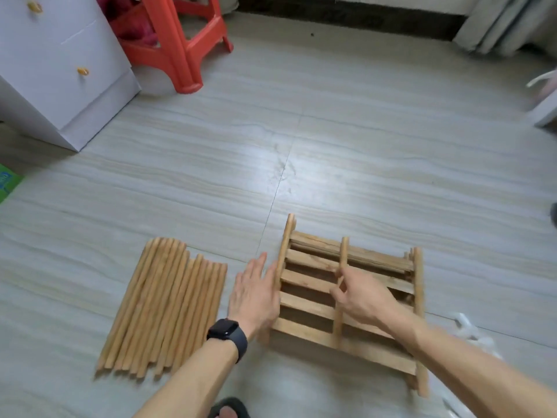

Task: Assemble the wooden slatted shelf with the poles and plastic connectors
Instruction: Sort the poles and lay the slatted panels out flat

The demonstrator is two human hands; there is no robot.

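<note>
A stack of wooden slatted shelf panels (370,263) lies on the floor at lower right. My left hand (254,294) rests flat against the stack's left side rail with its fingers extended. My right hand (358,294) lies on top of the stack, fingers curled around the middle crossbar. Several wooden poles (164,306) lie side by side on the floor to the left of my left hand. White plastic connectors (470,327) sit on the floor to the right of the stack, partly hidden behind my right forearm.
A white drawer cabinet (57,61) stands at the back left with red plastic stools (174,46) beside it. A grey curtain (506,22) hangs at the back right. A green box (7,182) is at the left edge. A sandalled foot (229,410) shows at the bottom.
</note>
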